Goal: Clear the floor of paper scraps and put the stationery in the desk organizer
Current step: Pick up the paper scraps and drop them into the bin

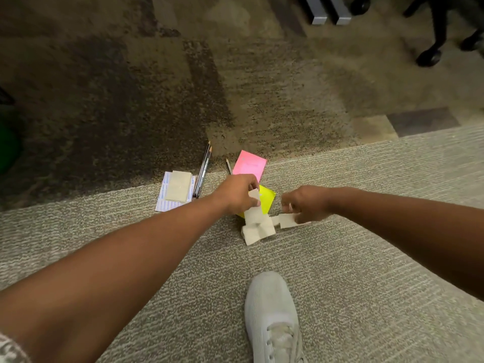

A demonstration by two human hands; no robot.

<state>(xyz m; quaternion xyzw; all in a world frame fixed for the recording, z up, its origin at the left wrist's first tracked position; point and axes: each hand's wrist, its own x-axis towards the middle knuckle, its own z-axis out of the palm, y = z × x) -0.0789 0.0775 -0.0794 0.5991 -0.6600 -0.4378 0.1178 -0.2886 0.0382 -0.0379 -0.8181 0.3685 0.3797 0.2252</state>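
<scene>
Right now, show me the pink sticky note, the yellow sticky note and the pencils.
pink sticky note (249, 165), head view, middle of its face.
yellow sticky note (267, 199), head view, exposed right half.
pencils (203, 172), head view, mid-shaft.

On the carpet (340, 258), paper scraps (258, 229) lie between two hands, a shoe (272, 318) nearer. Behind them sit sticky notes (250, 165); left, pencils (202, 174) beside a notepad (174, 191). Chair casters (428, 57) stand far right.
</scene>
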